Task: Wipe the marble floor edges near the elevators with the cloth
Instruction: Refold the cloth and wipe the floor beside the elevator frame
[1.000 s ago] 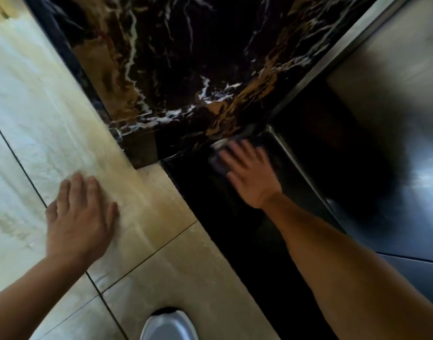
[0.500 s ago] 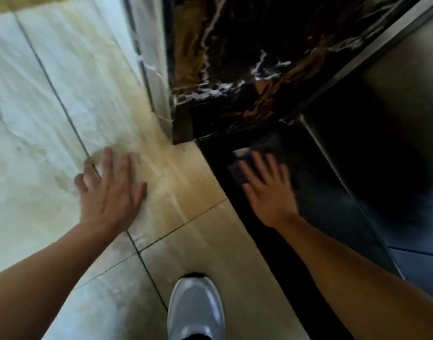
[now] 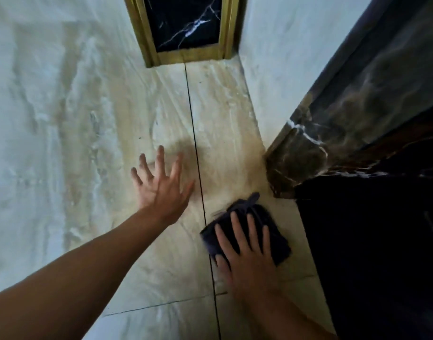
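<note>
Now right hand (image 3: 245,253) flat, fingers spread, pressing dark cloth (image 3: 272,231) onto beige floor (image 3: 223,119). Cloth at 5 o'clock of frame centre, just beside black marble strip (image 3: 370,241), near dark pillar (image 3: 299,155) base at its 1 o'clock. Left hand (image 3: 161,185) open, fingers splayed, palm down over floor at cloth's 10 o'clock; contact unclear.

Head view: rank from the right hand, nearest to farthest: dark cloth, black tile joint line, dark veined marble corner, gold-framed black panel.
From the right hand:
1. Dark cloth, directly under the fingers.
2. Black tile joint line, just left of the hand.
3. Dark veined marble corner, ahead and to the right.
4. Gold-framed black panel, far ahead at the top.
</note>
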Motion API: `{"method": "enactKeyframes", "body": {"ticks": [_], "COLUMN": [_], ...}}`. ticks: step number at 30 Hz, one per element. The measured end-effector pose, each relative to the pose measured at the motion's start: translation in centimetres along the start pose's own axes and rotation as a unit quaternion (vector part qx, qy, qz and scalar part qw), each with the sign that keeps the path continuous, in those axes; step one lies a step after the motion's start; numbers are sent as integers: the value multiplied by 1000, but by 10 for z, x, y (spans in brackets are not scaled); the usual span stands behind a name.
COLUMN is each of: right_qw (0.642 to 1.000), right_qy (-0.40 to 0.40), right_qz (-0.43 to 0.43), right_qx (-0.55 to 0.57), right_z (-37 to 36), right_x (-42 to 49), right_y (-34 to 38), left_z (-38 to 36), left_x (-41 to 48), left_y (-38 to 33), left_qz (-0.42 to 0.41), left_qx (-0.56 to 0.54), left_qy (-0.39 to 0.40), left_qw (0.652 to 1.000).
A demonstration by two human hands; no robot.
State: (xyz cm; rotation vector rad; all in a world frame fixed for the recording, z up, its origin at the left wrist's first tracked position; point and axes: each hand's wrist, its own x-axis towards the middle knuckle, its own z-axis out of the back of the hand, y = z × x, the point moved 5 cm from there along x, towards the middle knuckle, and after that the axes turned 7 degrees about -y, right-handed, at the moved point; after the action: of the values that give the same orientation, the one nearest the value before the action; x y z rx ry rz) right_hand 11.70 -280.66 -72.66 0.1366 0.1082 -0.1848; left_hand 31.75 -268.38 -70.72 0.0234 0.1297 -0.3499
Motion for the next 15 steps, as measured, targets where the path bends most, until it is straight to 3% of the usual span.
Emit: {"method": "enactKeyframes", "body": {"ticks": [5, 7, 10, 15], "right_qw": [998, 997, 997, 988], "right_qy": [-54, -78, -51, -106], "right_qz": [35, 5, -59, -110], "right_qx": [7, -6, 8, 9], "right_z": [10, 18, 19, 19], "right_x": [120, 179, 253, 195], "right_y": [-2, -10, -20, -7], "left_z": [-12, -15, -19, -23], "left_x": [35, 35, 40, 42], "left_y": [35, 31, 28, 27], "left_qz": [70, 86, 101, 114], "left_qx": [-41, -56, -73, -65], "left_qy": [-3, -23, -27, -16], "left_qw": [997, 994, 992, 991]}}
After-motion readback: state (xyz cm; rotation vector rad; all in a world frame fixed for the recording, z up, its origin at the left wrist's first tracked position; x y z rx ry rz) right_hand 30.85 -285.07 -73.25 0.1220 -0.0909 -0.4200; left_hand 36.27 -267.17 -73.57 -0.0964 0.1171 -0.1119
